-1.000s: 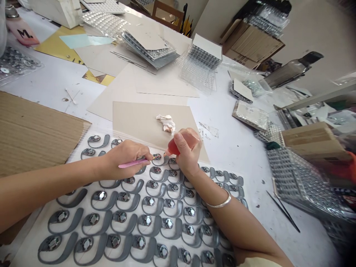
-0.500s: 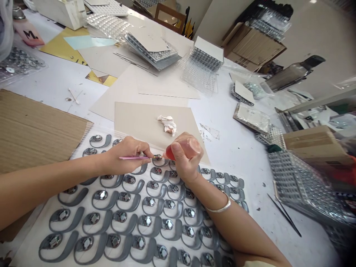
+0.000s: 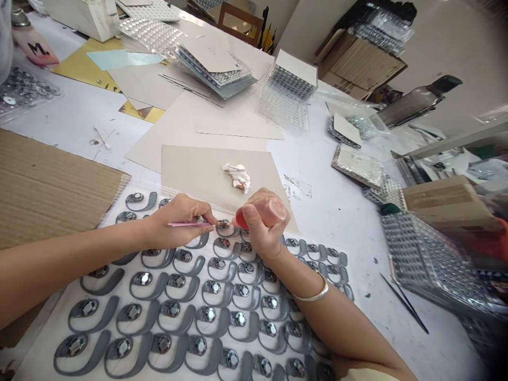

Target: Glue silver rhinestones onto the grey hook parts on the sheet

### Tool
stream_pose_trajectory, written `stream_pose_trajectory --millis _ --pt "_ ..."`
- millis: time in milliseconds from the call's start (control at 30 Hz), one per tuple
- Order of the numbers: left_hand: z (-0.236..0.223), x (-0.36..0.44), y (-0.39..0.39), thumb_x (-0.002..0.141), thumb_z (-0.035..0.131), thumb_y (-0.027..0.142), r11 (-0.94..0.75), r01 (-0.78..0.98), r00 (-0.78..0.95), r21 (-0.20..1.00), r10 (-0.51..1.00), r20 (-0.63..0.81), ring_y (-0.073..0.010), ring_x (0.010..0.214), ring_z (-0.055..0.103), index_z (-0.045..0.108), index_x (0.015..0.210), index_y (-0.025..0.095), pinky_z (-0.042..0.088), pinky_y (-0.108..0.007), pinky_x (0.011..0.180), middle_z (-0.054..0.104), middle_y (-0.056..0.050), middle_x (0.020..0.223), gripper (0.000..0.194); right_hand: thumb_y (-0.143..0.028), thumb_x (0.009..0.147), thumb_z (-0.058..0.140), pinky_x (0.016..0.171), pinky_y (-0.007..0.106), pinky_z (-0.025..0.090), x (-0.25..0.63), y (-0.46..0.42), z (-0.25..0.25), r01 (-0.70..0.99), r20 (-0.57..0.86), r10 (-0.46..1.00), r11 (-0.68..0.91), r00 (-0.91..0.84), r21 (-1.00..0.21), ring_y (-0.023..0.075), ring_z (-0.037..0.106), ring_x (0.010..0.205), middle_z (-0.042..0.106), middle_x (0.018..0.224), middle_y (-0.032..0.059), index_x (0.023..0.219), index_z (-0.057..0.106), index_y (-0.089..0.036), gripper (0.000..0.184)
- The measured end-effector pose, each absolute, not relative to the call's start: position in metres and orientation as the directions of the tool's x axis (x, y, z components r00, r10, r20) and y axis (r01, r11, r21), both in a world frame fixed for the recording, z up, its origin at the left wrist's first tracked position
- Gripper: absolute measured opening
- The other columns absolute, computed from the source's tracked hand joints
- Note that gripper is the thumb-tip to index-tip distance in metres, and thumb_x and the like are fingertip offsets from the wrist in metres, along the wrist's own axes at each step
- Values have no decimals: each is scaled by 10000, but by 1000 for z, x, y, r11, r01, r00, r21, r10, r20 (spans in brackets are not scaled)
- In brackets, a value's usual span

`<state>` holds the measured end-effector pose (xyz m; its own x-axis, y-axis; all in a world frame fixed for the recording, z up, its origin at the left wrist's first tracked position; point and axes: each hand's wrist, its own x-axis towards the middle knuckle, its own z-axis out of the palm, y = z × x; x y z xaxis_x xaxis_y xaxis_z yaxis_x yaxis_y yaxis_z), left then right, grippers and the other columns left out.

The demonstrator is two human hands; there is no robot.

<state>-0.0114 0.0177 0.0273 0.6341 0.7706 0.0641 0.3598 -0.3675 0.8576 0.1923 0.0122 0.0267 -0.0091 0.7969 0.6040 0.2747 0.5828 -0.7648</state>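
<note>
My left hand pinches a slim pink stick, its tip touching or almost touching a small round stone on a grey curved piece. My right hand grips a translucent squeeze bottle with a red nozzle, which points at that same stone from the right. Rows of grey hook-shaped pieces, each set with a round silver stone, lie on a white sheet beneath both forearms. A metal bangle circles my right wrist.
A beige card with crumpled tissue lies just beyond my hands. Corrugated cardboard is on the left. Black tweezers and a clear tray of stones are on the right, with more trays behind.
The pink stick has swung from a tilted angle to nearly level. My right hand has risen slightly, bringing the red nozzle closer to the stone. The view has shifted a little.
</note>
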Motion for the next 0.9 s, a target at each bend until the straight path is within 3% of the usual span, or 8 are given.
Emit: stream_pose_trajectory --millis 200,300,367,433,500,567,800,900 --pt "29 -12 16 842 579 227 -414 325 655 850 747 114 -114 641 645 682 885 149 454 -187 580 724 -33 785 136 -423 881 522 400 260 370 198 28 34 101 442 879 430 180 -897 96 441 395 445 520 -57 674 431 -230 297" --pt "28 -12 16 847 576 222 -452 310 662 836 734 151 -107 619 638 672 877 150 451 -183 567 728 -35 796 124 -495 878 505 504 285 449 208 39 42 393 502 840 399 205 -828 132 547 547 513 608 -18 701 455 -229 323" --pt "26 -13 16 848 580 225 -466 310 663 829 731 163 -116 645 651 667 866 154 459 -186 577 732 -38 817 113 -526 825 576 607 319 476 214 47 47 706 548 824 303 143 -640 175 595 719 596 785 38 792 521 -213 320" --pt "25 -13 16 850 581 228 -474 307 665 825 727 170 -131 698 670 662 863 156 472 -192 602 735 -45 846 109 -490 784 642 633 343 464 220 53 51 926 489 870 129 66 -354 219 599 799 607 956 91 893 558 -188 332" --pt "24 -14 16 853 580 227 -484 305 666 820 724 179 -138 729 678 656 863 157 478 -194 616 735 -47 868 104 -402 781 666 607 342 442 223 59 52 996 325 945 -20 46 -82 250 601 801 590 1016 130 940 578 -157 305" --pt "23 -14 16 855 575 218 -502 301 669 811 717 196 -136 732 680 651 860 159 479 -193 622 735 -43 870 96 -317 780 677 609 342 439 225 63 52 995 204 977 -76 62 65 282 602 839 576 1035 157 981 586 -131 289" --pt "23 -12 16 843 563 163 -560 251 672 789 688 274 -130 720 680 650 851 142 491 -196 652 730 -40 834 90 -384 883 546 707 374 484 216 58 45 962 216 945 264 -245 -64 241 594 828 577 1078 136 1063 622 -161 296" --pt "22 -12 16 846 572 175 -546 259 673 796 694 257 -137 739 686 653 858 141 497 -197 661 731 -45 848 89 -410 870 563 730 377 485 202 69 38 945 222 929 320 -296 -76 259 591 900 536 1210 168 1164 594 -154 391"
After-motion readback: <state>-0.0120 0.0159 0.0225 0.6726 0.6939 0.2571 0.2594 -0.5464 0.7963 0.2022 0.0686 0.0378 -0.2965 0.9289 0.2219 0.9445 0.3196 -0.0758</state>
